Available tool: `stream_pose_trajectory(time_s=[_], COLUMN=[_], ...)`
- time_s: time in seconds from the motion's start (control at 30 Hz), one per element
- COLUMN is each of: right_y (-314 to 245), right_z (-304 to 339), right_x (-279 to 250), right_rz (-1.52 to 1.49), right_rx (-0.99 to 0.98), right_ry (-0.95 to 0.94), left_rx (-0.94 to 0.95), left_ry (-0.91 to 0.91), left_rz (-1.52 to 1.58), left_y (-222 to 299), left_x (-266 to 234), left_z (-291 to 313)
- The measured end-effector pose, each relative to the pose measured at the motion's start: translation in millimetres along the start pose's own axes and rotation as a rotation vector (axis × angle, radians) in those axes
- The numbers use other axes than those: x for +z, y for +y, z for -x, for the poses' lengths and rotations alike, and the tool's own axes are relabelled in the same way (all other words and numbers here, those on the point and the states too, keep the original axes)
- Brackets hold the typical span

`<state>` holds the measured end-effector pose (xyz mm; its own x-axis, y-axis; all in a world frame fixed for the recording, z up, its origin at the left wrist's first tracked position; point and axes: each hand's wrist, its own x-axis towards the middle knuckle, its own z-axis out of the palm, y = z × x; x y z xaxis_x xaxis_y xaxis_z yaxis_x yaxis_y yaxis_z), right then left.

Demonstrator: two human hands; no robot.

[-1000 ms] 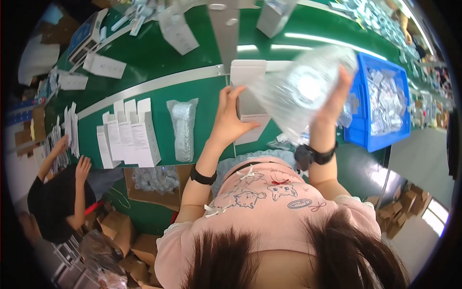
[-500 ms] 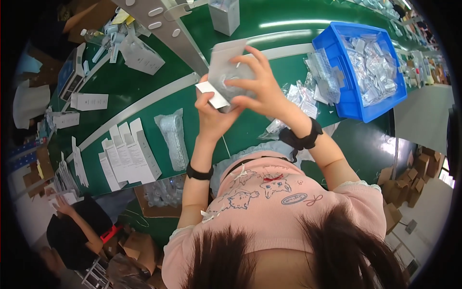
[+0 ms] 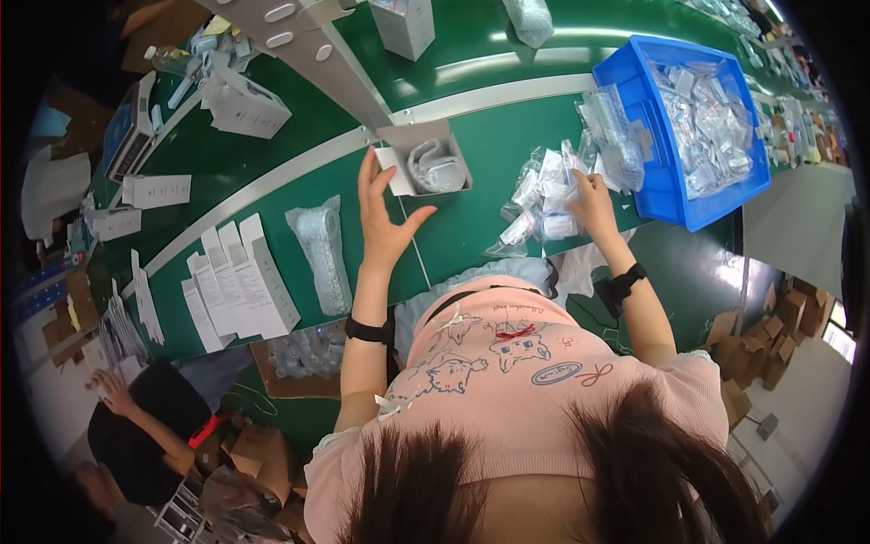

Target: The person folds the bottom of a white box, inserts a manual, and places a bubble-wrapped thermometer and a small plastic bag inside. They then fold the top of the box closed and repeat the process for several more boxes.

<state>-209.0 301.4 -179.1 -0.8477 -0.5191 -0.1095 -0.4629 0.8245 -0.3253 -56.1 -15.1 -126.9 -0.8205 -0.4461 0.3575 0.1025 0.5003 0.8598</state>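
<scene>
An open white carton (image 3: 463,161) stands on the green bench with its flaps up, holding an item in bubble wrap (image 3: 436,169). Beside its left flap is my left hand (image 3: 385,222), thumb and fingers spread, nothing in its grasp. My right hand (image 3: 593,207) reaches to a pile of small clear plastic packets (image 3: 544,195) with white and silvery contents. Its thumb and fingers pinch a clear packet (image 3: 569,156) at the pile's upper right edge. Just beyond lies a bubble-wrap pouch (image 3: 613,136), leaning on the blue bin.
A blue bin (image 3: 666,204) full of similar packets sits at the right. Flat white cartons (image 3: 245,272) and a bubble-wrapped item (image 3: 322,258) lie to my left. A metal post (image 3: 317,63) rises beyond the carton. Another person's hand (image 3: 113,392) shows at far left.
The carton has gone from my hands down onto the bench. My left hand has opened beside it, while my right hand has moved right to the packets. Another bubble-wrapped item now shows at the back.
</scene>
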Motion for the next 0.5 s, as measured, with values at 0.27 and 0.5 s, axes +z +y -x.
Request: stream_pose_trajectory(time_s=[0.27,0.5], right_y=[-83,-180], right_z=[-32,-54], right_x=[-69,-90], right_rz=[-0.460,-0.943], right_rx=[-0.123,-0.564], right_ry=[0.078,0.537], left_rx=[-0.166,-0.406], left_ry=[-0.081,0.078], left_rz=[-0.147,-0.162], left_y=[24,38], left_x=[-3,-1], left_z=[-19,-42])
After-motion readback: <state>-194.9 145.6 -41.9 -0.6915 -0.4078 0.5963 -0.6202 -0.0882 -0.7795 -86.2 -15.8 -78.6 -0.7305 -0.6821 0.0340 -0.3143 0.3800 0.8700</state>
